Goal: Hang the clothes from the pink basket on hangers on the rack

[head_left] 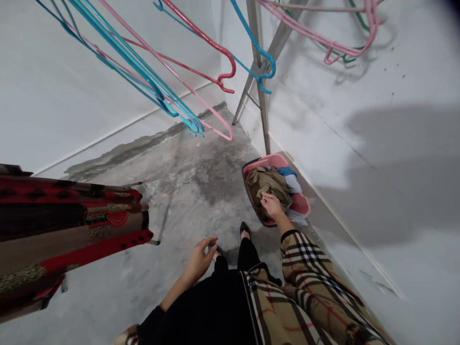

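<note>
My right hand [272,206] is over a pink laundry basket [304,205] with a dark rim, its fingers pinched on an olive-brown garment [269,182] that lies bunched inside. How much cloth is between the fingertips is hard to make out. Beside the garment in the basket are a blue cloth [286,171] and a white cloth [293,184]. In front of my body, my left hand [201,258] hangs in the air with its fingers loosely curved and apart, holding nothing.
Blue hangers [143,79], a red hanger [204,40] and pink hangers [323,36] hang overhead. A metal stand leg [264,115] rises behind the basket. Patterned red and brown cloth [72,225] hangs at left. White walls meet above the grey concrete floor [201,191].
</note>
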`<state>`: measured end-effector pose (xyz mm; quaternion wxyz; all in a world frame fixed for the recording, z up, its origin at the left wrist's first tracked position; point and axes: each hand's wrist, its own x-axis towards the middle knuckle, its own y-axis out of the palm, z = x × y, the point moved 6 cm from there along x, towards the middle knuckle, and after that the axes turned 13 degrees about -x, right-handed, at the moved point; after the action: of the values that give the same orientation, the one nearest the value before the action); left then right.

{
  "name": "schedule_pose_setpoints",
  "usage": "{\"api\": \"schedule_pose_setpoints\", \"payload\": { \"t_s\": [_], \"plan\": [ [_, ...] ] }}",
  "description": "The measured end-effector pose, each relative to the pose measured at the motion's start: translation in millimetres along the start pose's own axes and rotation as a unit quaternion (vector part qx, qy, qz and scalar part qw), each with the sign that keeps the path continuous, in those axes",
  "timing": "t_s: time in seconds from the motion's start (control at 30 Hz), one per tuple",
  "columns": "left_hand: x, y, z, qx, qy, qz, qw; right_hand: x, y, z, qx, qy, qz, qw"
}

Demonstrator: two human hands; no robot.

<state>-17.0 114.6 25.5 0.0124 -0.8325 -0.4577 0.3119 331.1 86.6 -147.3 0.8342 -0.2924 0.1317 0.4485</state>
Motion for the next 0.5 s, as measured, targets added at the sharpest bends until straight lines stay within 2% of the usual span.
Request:
{"api": "schedule_pose_setpoints", "payload": {
  "t_s": [0.1, 0.2, 0.27, 0.4, 0.5],
  "plan": [
    [2.7, 7.4, -9.0, -0.018, 0.003, 0.012, 1.000, -24.7, 17.0, 25.1, -0.044, -0.039, 0.049, 0.997],
    [3.0, 13.1, -16.9, -0.029, -0.003, 0.021, 0.999, -31.6, 16.4, 39.7, -0.111, -0.057, 0.065, 0.990],
    [2.3, 15.6, -18.9, -0.032, -0.010, 0.023, 0.999, -25.0, 5.3, 38.5, -0.166, -0.035, 0.043, 0.984],
    [-1.1, 16.6, -14.2, -0.013, -0.009, 0.026, 1.000, -9.2, -18.2, 18.7, -0.257, 0.039, -0.013, 0.965],
    [-4.7, 14.1, -3.2, -0.005, -0.017, 0.017, 1.000, -5.1, -23.4, 9.4, -0.274, 0.041, -0.031, 0.960]
  ]
}}
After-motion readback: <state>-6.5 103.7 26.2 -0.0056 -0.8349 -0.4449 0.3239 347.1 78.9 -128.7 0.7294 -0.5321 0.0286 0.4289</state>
